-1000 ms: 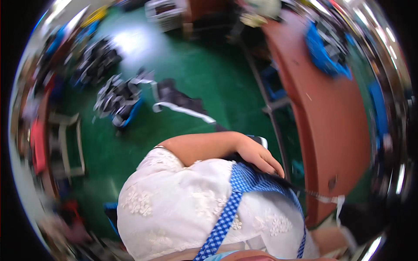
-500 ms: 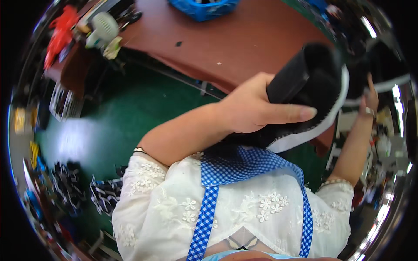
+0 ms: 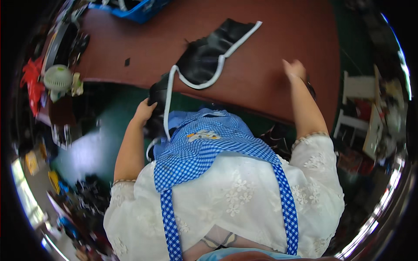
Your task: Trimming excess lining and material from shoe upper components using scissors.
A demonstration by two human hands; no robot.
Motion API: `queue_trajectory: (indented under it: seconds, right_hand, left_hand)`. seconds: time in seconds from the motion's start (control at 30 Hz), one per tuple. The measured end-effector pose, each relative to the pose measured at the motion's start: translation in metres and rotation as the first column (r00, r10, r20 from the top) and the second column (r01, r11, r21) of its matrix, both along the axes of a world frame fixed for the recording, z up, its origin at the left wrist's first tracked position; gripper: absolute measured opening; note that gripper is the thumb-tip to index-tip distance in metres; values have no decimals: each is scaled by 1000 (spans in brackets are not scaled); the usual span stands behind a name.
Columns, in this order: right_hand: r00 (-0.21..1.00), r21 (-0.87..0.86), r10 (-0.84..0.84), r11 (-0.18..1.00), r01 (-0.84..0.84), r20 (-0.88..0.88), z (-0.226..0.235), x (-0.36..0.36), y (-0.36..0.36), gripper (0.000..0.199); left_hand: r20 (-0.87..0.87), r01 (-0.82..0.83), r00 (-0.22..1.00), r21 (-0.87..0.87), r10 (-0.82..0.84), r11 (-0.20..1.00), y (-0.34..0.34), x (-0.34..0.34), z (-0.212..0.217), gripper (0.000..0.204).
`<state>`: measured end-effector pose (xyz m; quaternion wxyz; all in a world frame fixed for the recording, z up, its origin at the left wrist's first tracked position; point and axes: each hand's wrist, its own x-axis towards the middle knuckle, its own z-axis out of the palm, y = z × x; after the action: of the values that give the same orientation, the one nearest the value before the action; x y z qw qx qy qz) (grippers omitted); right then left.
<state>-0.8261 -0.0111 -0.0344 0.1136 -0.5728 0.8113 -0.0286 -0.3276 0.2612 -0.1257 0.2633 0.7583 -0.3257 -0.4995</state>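
A black bra piece (image 3: 200, 65) with white tape along its curved edges stretches from the tabletop down over the near table edge to my left. My left hand (image 3: 146, 111) is closed on its lower end, beside the blue checked apron. The far end rests flat on the brown table. Over the right part of the table is my right hand (image 3: 296, 71), slightly blurred, thumb apart from the fingers and nothing visible in it. A dark band sits near that wrist.
The brown table (image 3: 278, 39) spans the front. A blue basket (image 3: 141, 11) with things in it stands at the far left, and a small dark scrap (image 3: 127, 61) lies nearby. A pale fan (image 3: 58, 78) and a red bag (image 3: 32, 80) are further left. White stool-like frames (image 3: 355, 104) stand at right.
My left hand has lowered to the left from its raised place before me, and the bra piece now trails across the table. My right hand has come away from black material at the right.
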Motion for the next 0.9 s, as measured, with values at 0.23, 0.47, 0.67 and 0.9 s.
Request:
queue_trajectory:
  seconds: [0.23,0.47,0.67,0.9]
  right_hand:
    - [896,90,-131,978,186,-425,-129,-187,27,39]
    - [973,-42,-108,994,102,-205,-108,-125,4,38]
    - [488,102,54,953,-287,871,-43,90,51,33]
    - [602,602,-80,233,-764,795,-40,204,113,54]
  left_hand:
    - [230,-98,972,189,53,977,-6,-42,27,45]
    - [451,-96,893,206,-8,974,-8,-48,78,36]
    - [522,-99,853,194,-17,976,17,-53,98,31]
    - [404,-124,912,92,77,988,34,-57,79,31]
